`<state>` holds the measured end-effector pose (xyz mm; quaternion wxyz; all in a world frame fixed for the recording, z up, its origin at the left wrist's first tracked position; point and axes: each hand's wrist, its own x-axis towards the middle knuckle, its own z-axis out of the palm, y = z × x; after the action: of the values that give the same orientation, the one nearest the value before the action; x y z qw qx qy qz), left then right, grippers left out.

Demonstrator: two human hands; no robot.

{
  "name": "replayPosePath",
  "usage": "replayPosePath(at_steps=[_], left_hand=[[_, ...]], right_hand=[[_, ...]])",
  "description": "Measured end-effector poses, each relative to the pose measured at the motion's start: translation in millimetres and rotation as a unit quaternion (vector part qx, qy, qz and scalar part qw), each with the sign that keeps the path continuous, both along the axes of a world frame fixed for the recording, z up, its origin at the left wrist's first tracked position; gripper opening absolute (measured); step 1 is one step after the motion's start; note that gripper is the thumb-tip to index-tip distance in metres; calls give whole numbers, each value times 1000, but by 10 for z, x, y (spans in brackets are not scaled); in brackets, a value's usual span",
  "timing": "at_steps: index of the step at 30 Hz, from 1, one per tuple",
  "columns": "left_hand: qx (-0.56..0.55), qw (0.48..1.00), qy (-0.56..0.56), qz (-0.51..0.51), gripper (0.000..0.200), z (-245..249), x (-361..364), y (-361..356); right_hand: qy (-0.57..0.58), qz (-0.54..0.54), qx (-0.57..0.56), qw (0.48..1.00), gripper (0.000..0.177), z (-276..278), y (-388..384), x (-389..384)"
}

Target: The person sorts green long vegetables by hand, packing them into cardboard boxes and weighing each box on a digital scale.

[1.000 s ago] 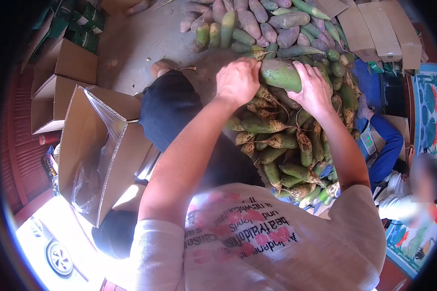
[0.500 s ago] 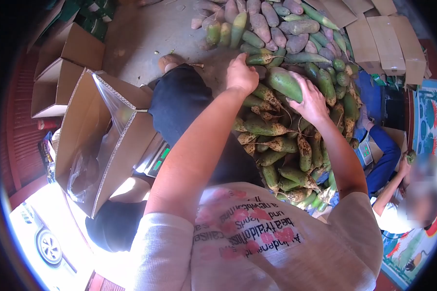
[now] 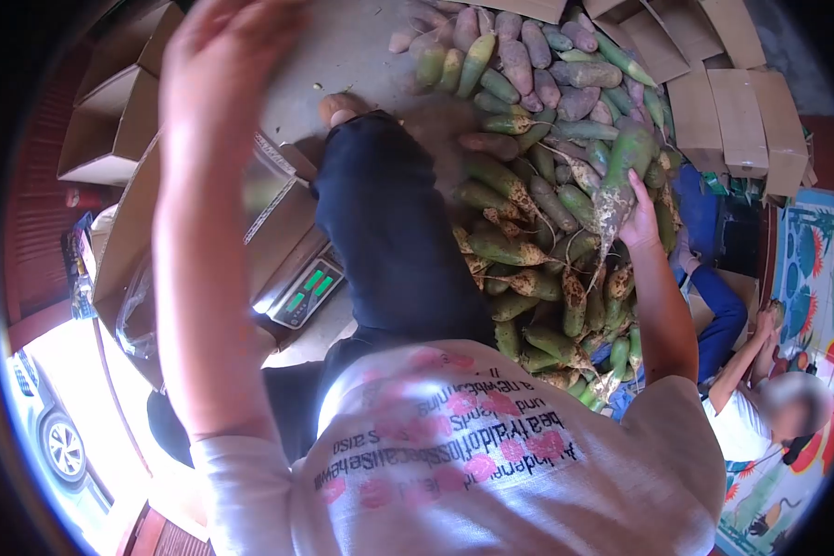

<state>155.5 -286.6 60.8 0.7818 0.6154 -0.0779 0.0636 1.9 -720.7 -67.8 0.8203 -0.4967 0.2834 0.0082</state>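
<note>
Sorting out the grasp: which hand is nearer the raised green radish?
Right. The right hand holds the green radish; the left hand is raised well away, above the cardboard boxes.

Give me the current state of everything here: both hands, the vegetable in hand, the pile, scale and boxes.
left hand: raised, open, blurred, nothing seen in it
right hand: shut on one green vegetable
green vegetable: held upright above the pile, hairy root end down
vegetable pile: heaped on the floor
scale: switched on, green digits lit
lined box: open
flat cartons: folded, lying side by side
</note>
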Motion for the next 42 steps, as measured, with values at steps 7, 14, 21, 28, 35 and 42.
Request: replayPosePath(at_steps=[7, 14, 21, 28, 35, 42], left_hand=[[193, 963, -108, 156, 35, 68, -543, 2016], [342, 913, 47, 219, 26, -281, -1165, 2520], [637, 760, 126, 19, 34, -521, -1152, 2239], [677, 731, 48, -63, 43, -818, -1043, 2309], [686, 725, 49, -36, 41, -856, -1039, 2303], [668, 721, 153, -101, 40, -991, -1087, 2382]], right_hand=[[130, 23, -132, 982, 46, -421, -557, 106], [241, 38, -335, 910, 68, -805, -604, 46], [369, 361, -782, 349, 91, -197, 51, 51], [256, 232, -791, 505, 91, -198, 67, 23], [280, 203, -739, 578, 112, -252, 41, 31], [269, 254, -806, 462, 90, -250, -161, 188]])
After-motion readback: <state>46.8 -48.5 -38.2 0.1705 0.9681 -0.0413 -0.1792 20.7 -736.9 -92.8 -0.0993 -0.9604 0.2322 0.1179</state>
